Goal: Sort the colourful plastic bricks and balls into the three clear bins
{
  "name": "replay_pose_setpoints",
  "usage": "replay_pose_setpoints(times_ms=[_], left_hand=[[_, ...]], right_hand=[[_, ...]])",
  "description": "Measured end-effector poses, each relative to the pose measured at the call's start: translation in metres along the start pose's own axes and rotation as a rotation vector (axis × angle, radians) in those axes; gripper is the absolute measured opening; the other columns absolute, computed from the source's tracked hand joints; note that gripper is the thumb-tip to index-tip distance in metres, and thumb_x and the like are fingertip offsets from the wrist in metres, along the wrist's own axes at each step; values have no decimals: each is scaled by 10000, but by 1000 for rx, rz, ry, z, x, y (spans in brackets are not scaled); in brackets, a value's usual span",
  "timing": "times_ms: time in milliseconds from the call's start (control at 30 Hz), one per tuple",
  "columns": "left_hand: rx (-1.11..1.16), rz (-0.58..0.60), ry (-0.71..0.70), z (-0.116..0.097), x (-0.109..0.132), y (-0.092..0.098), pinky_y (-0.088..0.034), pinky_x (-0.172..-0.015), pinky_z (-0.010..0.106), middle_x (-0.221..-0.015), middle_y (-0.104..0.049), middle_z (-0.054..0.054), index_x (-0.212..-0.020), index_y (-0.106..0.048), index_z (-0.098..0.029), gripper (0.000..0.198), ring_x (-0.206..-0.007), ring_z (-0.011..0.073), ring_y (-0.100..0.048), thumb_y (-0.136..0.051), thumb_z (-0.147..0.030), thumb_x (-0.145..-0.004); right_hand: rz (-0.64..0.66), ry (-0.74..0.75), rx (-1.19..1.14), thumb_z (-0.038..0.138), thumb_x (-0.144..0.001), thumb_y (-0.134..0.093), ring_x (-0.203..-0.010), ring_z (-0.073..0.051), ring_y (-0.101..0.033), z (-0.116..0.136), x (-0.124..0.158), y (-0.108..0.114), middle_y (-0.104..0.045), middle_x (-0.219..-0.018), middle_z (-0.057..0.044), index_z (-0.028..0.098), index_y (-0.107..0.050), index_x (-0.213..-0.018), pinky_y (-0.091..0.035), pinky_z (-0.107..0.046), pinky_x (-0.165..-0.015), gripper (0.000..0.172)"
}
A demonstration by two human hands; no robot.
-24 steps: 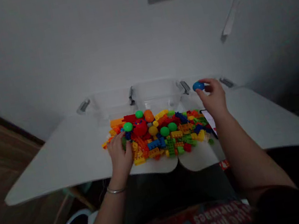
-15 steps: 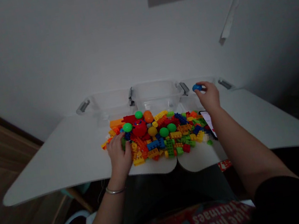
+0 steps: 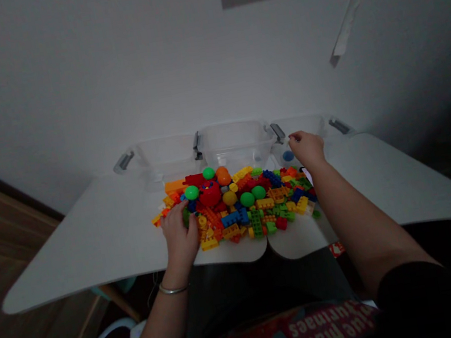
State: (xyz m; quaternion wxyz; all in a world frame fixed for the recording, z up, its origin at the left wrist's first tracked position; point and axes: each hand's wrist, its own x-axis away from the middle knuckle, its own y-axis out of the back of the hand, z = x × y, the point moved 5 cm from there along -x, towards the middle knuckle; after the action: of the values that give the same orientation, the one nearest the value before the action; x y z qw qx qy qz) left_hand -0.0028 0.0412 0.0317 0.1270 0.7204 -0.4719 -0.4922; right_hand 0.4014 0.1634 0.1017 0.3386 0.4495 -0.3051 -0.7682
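Observation:
My left hand (image 3: 178, 230) rests at the left side of a pile of toy bricks, its fingers and thumb curled round a dark green ball (image 3: 186, 217) that is partly hidden. My right hand (image 3: 307, 148) is over the front of the right clear plastic bin (image 3: 308, 122), fingers half curled and holding nothing. A blue ball (image 3: 288, 156) shows through that bin's wall, below and left of the fingertips. In the pile lie green balls (image 3: 247, 199), a red ball (image 3: 210, 193), an orange ball (image 3: 223, 176) and a dark yellow ball (image 3: 229, 198).
A middle clear bin (image 3: 234, 136) and a left clear bin (image 3: 166, 151) stand along the wall, with grey latches. Bricks of several colours (image 3: 256, 223) cover the table's middle. A phone (image 3: 307, 176) lies partly under my right forearm. The white table (image 3: 77, 240) has a notched front edge.
My right hand has let go of the blue ball and sits slightly lower and further left. The ball is now down in the right bin. My left hand has stayed in place.

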Motion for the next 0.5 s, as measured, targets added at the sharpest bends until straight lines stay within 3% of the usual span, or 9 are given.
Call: replay_pose_setpoints(times_ms=[167,267,367,500], left_hand=[[-2,0,-13,-1,0,0,-398,-997,480,-1183,-673,131,-1205,-594,-167,388,-1151,295,-584,-454,-332,-882],[4,-4,-13,-1,-1,-1,-398,-997,478,-1186,-674,135,-1202,-596,-160,386,-1149,295,-584,-450,-332,-889],[12,-13,-11,0,-1,-2,-395,-1000,480,-1183,-676,133,-1197,-599,-161,382,-1146,295,-585,-453,-330,-886],[17,-8,-4,-1,-1,-4,-396,-995,486,-1178,-675,138,-1193,-600,-158,384,-1146,302,-582,-449,-335,-888]], right_hand=[[25,65,-60,283,-856,-465,-967,-282,-688,-2,-2,2,-763,-984,-142,142,-742,-1041,-448,-426,-954,362],[-65,146,-161,293,-822,-507,-977,-299,-671,4,6,17,-756,-996,-147,141,-738,-982,-436,-466,-980,319],[-201,284,-292,300,-826,-526,-1059,-300,-635,25,32,39,-738,-1062,-129,173,-711,-984,-408,-495,-1022,275],[-119,471,-434,305,-864,-539,-1100,-271,-617,68,85,53,-717,-1124,-92,218,-677,-1039,-428,-469,-1020,239]])
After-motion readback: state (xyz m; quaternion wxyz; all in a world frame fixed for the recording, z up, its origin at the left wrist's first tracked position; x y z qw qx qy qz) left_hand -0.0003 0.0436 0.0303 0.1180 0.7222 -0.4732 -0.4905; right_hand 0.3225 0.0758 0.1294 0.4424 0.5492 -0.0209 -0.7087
